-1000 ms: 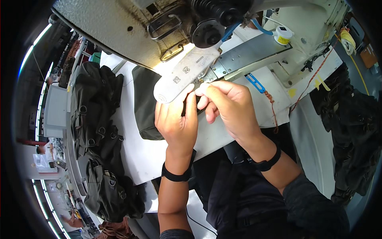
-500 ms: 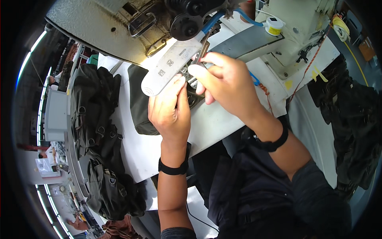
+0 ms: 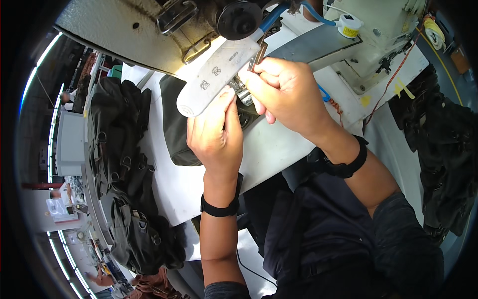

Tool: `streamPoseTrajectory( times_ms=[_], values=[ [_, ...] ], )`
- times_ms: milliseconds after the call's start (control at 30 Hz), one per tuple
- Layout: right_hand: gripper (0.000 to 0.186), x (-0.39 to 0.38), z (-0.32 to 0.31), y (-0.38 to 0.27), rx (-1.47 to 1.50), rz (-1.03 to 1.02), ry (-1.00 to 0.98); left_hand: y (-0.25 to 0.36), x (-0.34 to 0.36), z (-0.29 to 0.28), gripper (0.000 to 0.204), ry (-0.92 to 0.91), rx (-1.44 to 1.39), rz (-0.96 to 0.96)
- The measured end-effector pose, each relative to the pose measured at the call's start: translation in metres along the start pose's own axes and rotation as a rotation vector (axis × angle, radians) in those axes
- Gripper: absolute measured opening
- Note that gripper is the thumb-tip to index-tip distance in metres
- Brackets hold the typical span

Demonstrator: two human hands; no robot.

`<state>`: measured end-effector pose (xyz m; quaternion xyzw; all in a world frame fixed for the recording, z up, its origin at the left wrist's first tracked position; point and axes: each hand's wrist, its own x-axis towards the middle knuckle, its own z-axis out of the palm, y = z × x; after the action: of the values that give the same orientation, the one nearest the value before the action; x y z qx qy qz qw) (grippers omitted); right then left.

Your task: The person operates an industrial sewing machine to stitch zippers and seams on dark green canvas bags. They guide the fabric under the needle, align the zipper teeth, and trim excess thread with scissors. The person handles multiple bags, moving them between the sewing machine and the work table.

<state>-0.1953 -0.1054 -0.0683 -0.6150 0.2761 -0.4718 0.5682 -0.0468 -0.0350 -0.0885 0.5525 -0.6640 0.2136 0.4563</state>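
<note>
My left hand (image 3: 215,132) is closed, fingertips pressed together beside the metal presser foot (image 3: 244,94) of a sewing machine. Its palm side covers part of a dark olive fabric piece (image 3: 174,127) lying beneath. My right hand (image 3: 286,92) is pinched, thumb against forefinger, next to the machine's narrow upright metal parts (image 3: 257,56). Whatever lies between either hand's fingertips is hidden or too small to make out. A rounded white cover (image 3: 209,82) slants over the sewing area, just above my left fingertips.
The machine head (image 3: 129,30) overhangs the white table (image 3: 269,144). A blue loop (image 3: 323,93) on an orange cord is beside my right wrist. Dark olive bags with metal rings (image 3: 112,149) are heaped at left; more dark fabric (image 3: 443,149) hangs at right.
The view has shifted slightly, with the machine head higher in the picture. My right fingers have moved a little beside the upright metal parts, and more of the shiny presser foot shows. Both hands stay closed.
</note>
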Motion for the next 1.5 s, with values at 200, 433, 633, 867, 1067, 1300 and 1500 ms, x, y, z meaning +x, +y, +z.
streamPoseTrajectory(
  times_ms=[200, 433, 633, 867, 1067, 1300, 1500],
  values=[
    [0.03, 0.0, 0.0, 0.0, -0.006, 0.006, -0.002, 0.001, 0.0, -0.001, 0.018, 0.0, 0.008, 0.002],
    [0.031, 0.0, 0.003, -0.001, -0.019, -0.001, 0.008, 0.0, 0.001, -0.003, 0.018, 0.004, -0.002, 0.01],
    [0.031, 0.001, 0.001, 0.002, -0.022, -0.066, 0.013, -0.004, 0.0, 0.005, 0.017, 0.06, -0.061, 0.027],
    [0.034, 0.0, 0.001, 0.0, -0.005, -0.04, 0.024, -0.003, 0.0, 0.0, 0.018, 0.003, -0.047, 0.008],
    [0.035, 0.0, 0.002, 0.001, -0.004, -0.04, 0.019, -0.007, 0.002, 0.003, 0.015, 0.032, -0.045, 0.031],
    [0.034, 0.0, 0.005, 0.001, -0.024, -0.04, 0.038, -0.004, 0.001, 0.001, 0.016, 0.029, -0.016, 0.03],
    [0.029, 0.006, 0.001, 0.016, 0.106, -0.056, -0.006, 0.0, -0.002, -0.017, 0.024, -0.126, 0.135, 0.001]
  ],
)
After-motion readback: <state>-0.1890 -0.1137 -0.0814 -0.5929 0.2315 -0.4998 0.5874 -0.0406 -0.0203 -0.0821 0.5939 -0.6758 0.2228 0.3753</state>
